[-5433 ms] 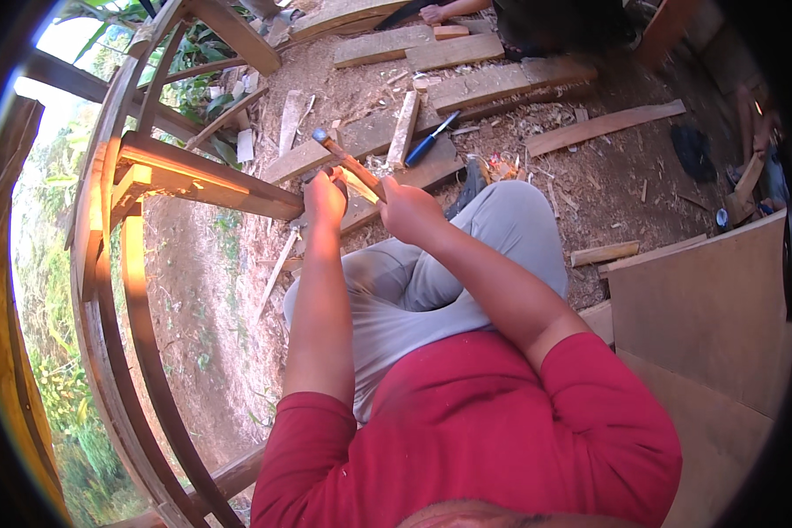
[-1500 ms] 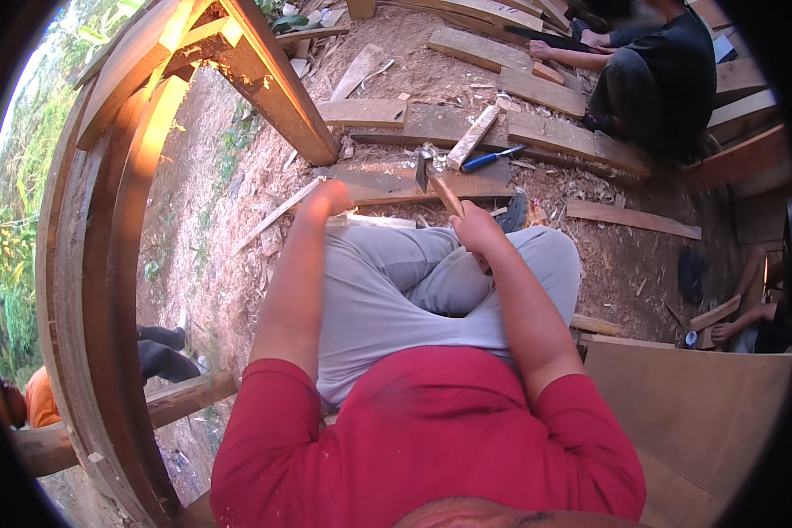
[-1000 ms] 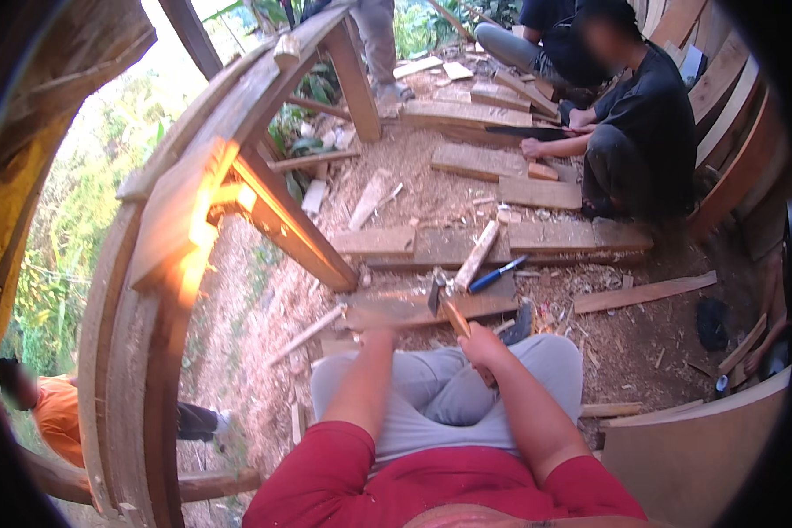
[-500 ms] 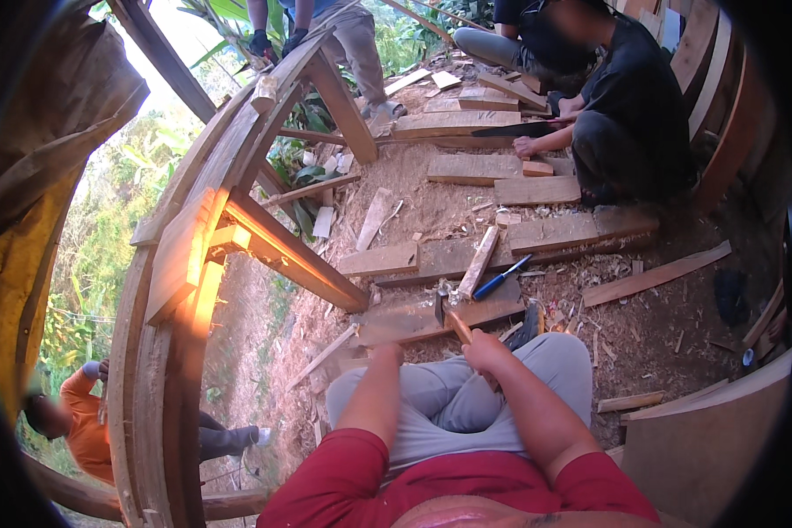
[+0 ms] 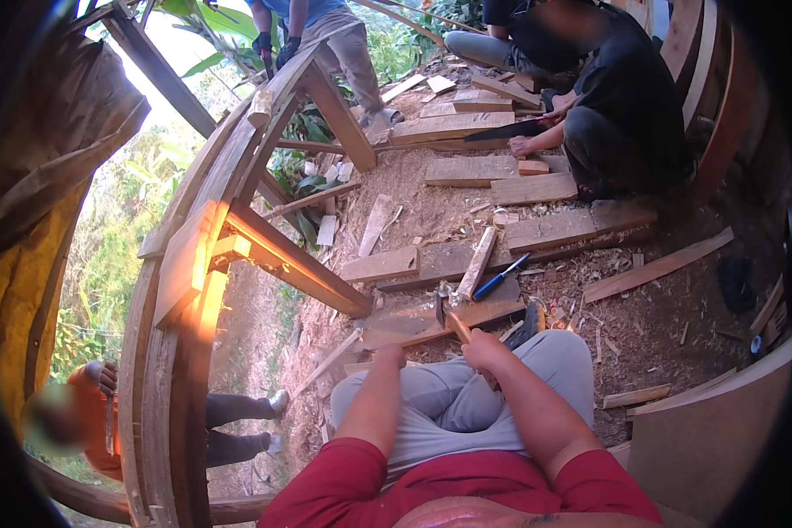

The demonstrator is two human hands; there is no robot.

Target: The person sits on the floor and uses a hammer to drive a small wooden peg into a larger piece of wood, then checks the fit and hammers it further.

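My right hand is closed around the wooden handle of a hammer-like tool, whose narrow dark metal head rests by a plank on the ground. My left hand hangs over my left shin, its fingers too indistinct to read. Just beyond the tool's head, a short wood strip lies tilted across the boards. Beside that strip is a slim blue tool with a pale pointed end.
Planks, sawdust and shavings cover the ground ahead. A timber frame rises at left. One person crouches with a saw; another sits behind. Gloved hands touch the frame's far end. Someone in orange stands beyond it.
The person in orange has shifted, with both legs now showing apart. My view has tilted slightly. My hands and the tool stay in nearly the same place.
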